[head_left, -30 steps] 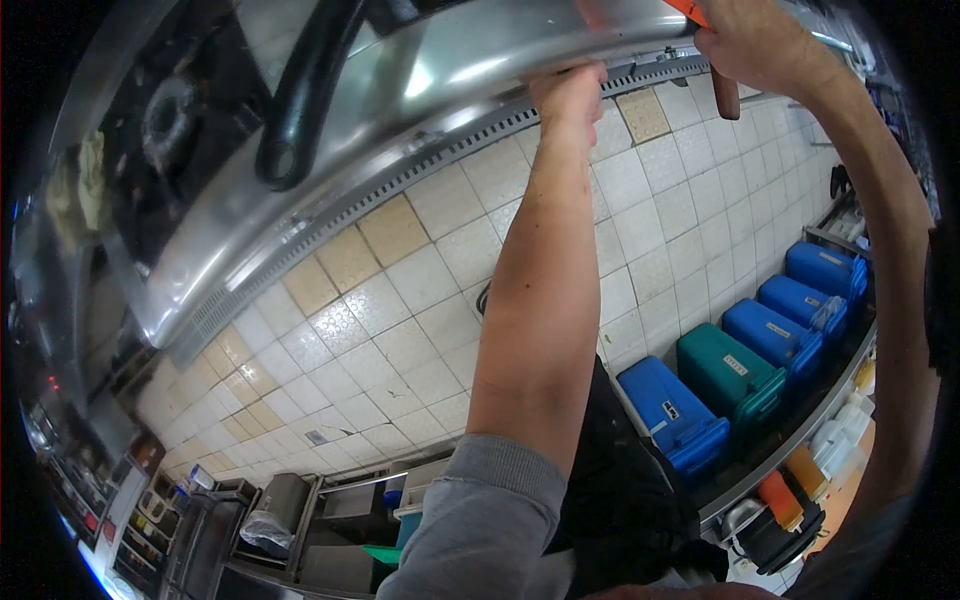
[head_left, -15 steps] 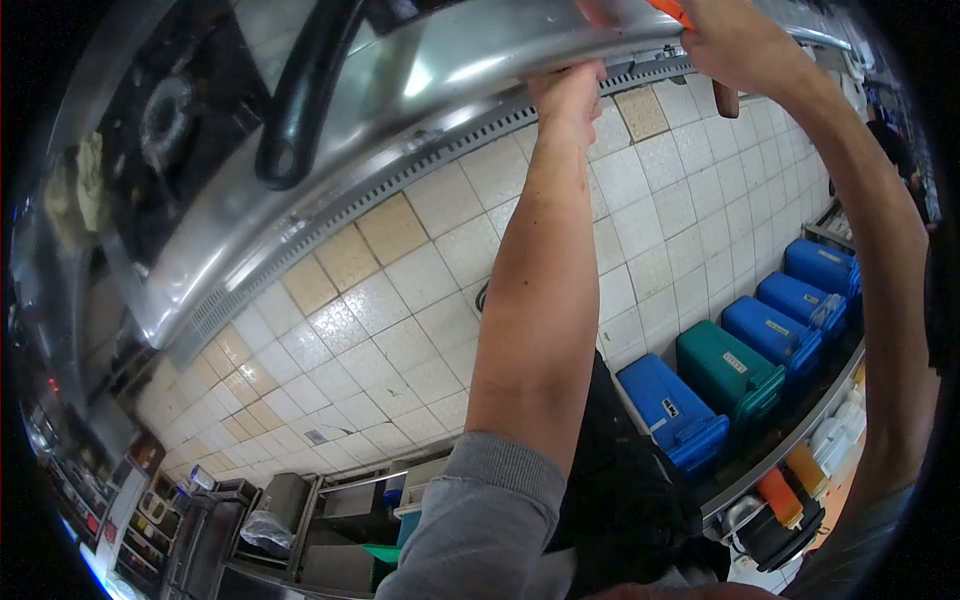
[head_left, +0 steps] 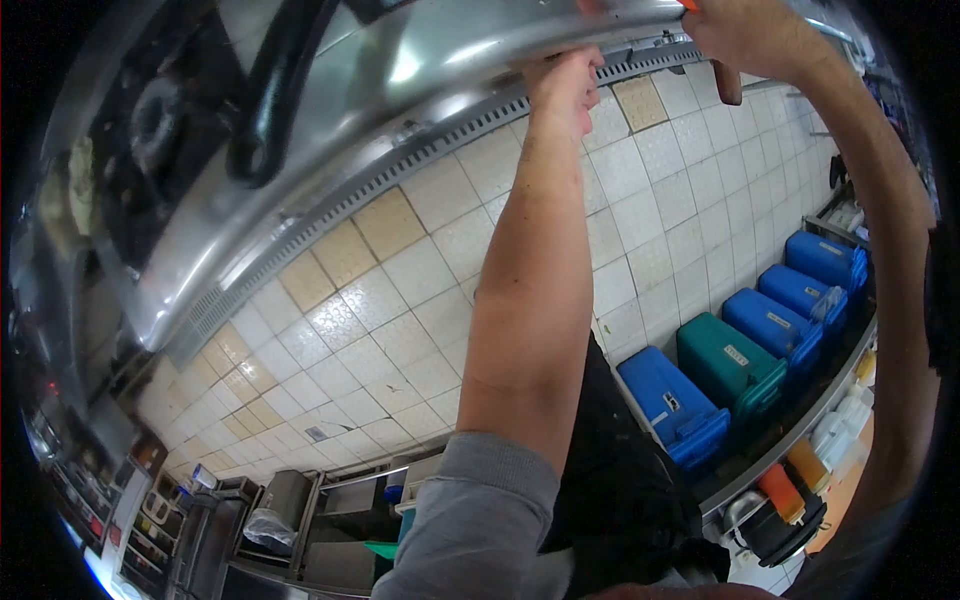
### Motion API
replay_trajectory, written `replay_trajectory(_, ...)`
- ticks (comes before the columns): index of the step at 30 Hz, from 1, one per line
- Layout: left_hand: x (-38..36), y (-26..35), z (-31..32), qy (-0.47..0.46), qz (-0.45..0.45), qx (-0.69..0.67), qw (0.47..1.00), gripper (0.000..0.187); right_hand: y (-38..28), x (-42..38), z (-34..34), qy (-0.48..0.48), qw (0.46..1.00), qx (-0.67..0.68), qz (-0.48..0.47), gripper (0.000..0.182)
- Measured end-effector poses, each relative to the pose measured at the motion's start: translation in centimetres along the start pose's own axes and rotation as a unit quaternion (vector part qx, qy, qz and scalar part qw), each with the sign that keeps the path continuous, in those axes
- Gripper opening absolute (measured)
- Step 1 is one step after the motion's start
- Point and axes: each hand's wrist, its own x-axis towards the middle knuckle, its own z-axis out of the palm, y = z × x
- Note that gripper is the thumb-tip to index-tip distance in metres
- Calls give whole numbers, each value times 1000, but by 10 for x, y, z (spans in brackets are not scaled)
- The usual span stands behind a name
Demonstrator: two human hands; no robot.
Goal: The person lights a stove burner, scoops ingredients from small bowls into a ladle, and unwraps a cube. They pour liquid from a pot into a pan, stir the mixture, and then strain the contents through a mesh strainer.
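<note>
My left hand [head_left: 563,88] reaches to the front of a steel stove [head_left: 480,58]. Its fingers curl in under the rounded rim, which hides whatever they grip. At the top edge my right hand [head_left: 752,40] is closed around a slim orange object [head_left: 687,4], mostly out of frame. Just below that hand a brown handle [head_left: 728,84] juts out over the floor; what it belongs to is hidden. A black pan handle [head_left: 270,110] sticks out across the steel rim, left of my left hand.
Blue bins [head_left: 672,405] and a green bin [head_left: 730,360] line the right side below a counter. A black pot [head_left: 780,535] stands at lower right. Steel containers [head_left: 278,505] sit at lower left. Pale tiles [head_left: 400,300] cover the floor.
The view has shifted slightly, so both hands and the pan handle sit a little higher or further left. Less of the orange object shows. Both hands keep nearly the same pose.
</note>
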Motion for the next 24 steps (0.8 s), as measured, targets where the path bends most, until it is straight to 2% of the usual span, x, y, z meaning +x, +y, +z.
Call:
replay_trajectory(3, 0, -3, -2, -9, 7, -2, 1000, 20, 1, -4, 1, 3, 1000, 3, -7, 45)
replay_trajectory(6, -17, -2, -9, -12, -18, -13, 1000, 27, -9, -11, -1, 1, 1000, 5, 4, 42)
replay_trajectory(8, -30, -2, -13, -47, -11, 15, 999, 38, -6, -12, 2, -4, 1000, 5, 17, 40)
replay_trajectory(9, -33, -2, -13, -50, -9, 19, 999, 38, 5, -8, 11, 60, 998, -19, -16, 37)
replay_trajectory(11, -36, -10, -18, -56, 35, -22, 998, 38, 41, 0, 37, 129, 990, -43, -44, 34)
replay_trajectory(13, -41, -16, -21, -59, 25, -17, 998, 45, 87, 6, 68, 226, 964, -19, -143, 69)
replay_trajectory(15, -46, -20, -18, -69, 23, -9, 997, 51, 101, -23, 80, 257, 953, 29, -161, 62)
replay_trajectory(16, -49, -25, -16, -40, -17, -4, 999, 58, 106, -40, 86, 275, 940, 76, -188, 55)
replay_trajectory(17, -49, -28, -13, -9, -57, 2, 998, 65, 117, -53, 91, 242, 951, 95, -167, 58)
replay_trajectory(18, -44, -29, -10, -17, -49, 9, 999, 65, 128, -65, 96, 207, 961, 115, -145, 60)
replay_trajectory(20, -37, -31, -1, -23, 25, -24, 999, 73, 144, -94, 105, 156, 971, 147, -105, 63)
replay_trajectory(21, -39, -25, 6, -58, 35, -64, 996, 64, 152, -107, 112, 163, 970, 151, -99, 63)
replay_trajectory(22, -35, -27, 6, -63, 31, -57, 996, 64, 161, -120, 122, 143, 969, 182, -92, 63)
replay_trajectory(24, -28, -30, 3, -54, 33, -144, 987, 58, 172, -147, 140, 125, 964, 222, -82, 63)
